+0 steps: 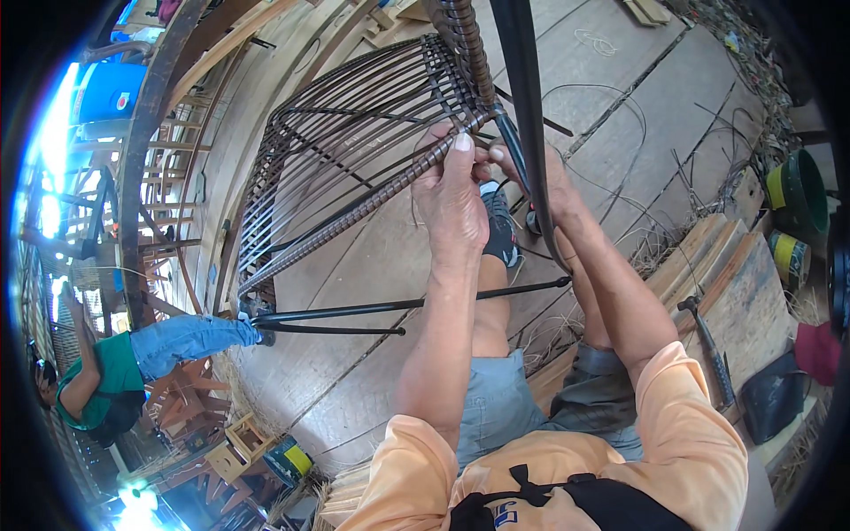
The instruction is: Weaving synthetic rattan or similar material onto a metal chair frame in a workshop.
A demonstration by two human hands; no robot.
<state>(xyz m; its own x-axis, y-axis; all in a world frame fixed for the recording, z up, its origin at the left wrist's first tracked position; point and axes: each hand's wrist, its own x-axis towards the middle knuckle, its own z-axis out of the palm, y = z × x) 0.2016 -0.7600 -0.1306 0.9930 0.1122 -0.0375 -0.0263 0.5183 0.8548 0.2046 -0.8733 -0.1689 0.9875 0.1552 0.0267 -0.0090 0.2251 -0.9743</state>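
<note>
A chair frame stands tipped before me, its seat (354, 142) strung with dark brown woven strips. Brown strip is wound around its near rail (372, 196); the legs, such as the long black bar (354, 311), are bare. My left hand (452, 190) is closed around the wound rail near the corner joint, thumb pressed on top. Close beside it, my right hand (551, 181) is closed in a pinch at the joint; whatever lies between its fingertips is too small to make out. An upright black leg (524, 97) partly covers that hand.
A hammer (707, 345) lies on wooden boards (682, 274) at my right, near green-and-yellow buckets (797, 190). Loose strands (633, 106) curl on the plank floor. At the left, another person in a green shirt (111, 372) is near wooden furniture pieces (186, 398).
</note>
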